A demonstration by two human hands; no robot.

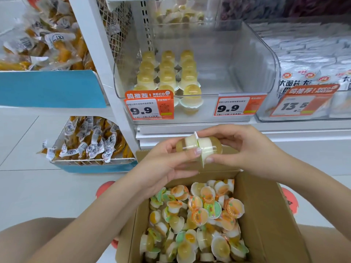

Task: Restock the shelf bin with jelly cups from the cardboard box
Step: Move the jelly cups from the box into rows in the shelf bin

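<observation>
Above the open cardboard box [269,221], both hands hold jelly cups pressed lid to lid. My left hand [163,162] grips the left jelly cup [187,144]; my right hand [241,147] grips the right jelly cup [210,145]. The box holds several loose jelly cups [197,221] with orange and green lids. The clear shelf bin [252,59] stands straight ahead. Three rows of yellow jelly cups [168,73] fill its left part; its right part is bare.
Price tags reading 9.9 [149,109] hang on the bin's front. A bin of white packets [313,73] stands to the right. Blue trays of wrapped orange snacks [91,141] sit at the left. The box rests between my knees over a white tiled floor.
</observation>
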